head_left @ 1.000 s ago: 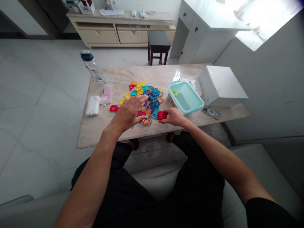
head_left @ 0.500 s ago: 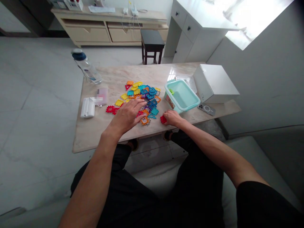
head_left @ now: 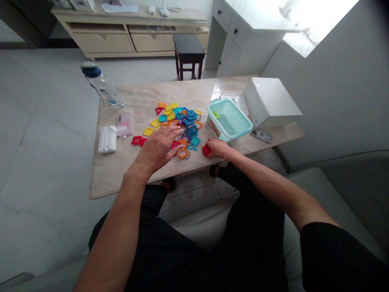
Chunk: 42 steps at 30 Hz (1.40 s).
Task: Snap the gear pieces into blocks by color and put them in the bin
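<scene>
Colourful plastic building pieces (head_left: pixel 190 117) with toothed edges lie in a loose pile in the middle of the table. My left hand (head_left: pixel 161 147) is over the near left side of the pile, thumb and fingers apart, with nothing visible between them. Some pieces are hidden beneath it. To the right, near the table's front edge, my right hand (head_left: pixel 218 148) has its fingers closed on red building pieces (head_left: pixel 206 150), close to the tabletop. Just beyond that hand stands a mint-green plastic box (head_left: pixel 238 134) with a few light green pieces (head_left: pixel 216 115) inside.
A water bottle (head_left: pixel 106 91), a white tissue pack (head_left: pixel 107 140) and a pinkish packet (head_left: pixel 125 123) are on the table's left. At right are a white carton (head_left: pixel 273 97), a phone (head_left: pixel 261 135) and a clear lid-like tray (head_left: pixel 237 99). A dark stool (head_left: pixel 189 48) stands behind.
The whole view has shifted slightly, so things appear a little further left. Both hands keep nearly the same places and poses, and the red pieces stay in my right hand.
</scene>
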Tool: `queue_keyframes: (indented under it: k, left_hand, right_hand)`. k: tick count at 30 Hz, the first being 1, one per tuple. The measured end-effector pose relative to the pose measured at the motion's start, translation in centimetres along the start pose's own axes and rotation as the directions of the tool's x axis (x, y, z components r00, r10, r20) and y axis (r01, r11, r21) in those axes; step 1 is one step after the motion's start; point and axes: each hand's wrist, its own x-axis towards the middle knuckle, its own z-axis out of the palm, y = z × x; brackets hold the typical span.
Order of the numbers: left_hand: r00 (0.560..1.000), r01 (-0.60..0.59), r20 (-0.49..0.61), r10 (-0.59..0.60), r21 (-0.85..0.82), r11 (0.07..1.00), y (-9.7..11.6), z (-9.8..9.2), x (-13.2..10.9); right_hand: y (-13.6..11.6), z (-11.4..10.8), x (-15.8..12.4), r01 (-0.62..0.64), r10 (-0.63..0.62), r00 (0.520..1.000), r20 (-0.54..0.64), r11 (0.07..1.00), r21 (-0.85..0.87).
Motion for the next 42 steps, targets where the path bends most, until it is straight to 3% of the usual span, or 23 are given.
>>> queue_keyframes:
  k: [42]
  left_hand:
    - [1.000, -0.020, -0.003, 0.020, -0.006, 1.000, -0.17, 0.40, -0.30]
  right_hand:
    - [-0.08, 0.53, 0.20, 0.009, -0.009, 1.000, 0.002, 0.999, -0.031]
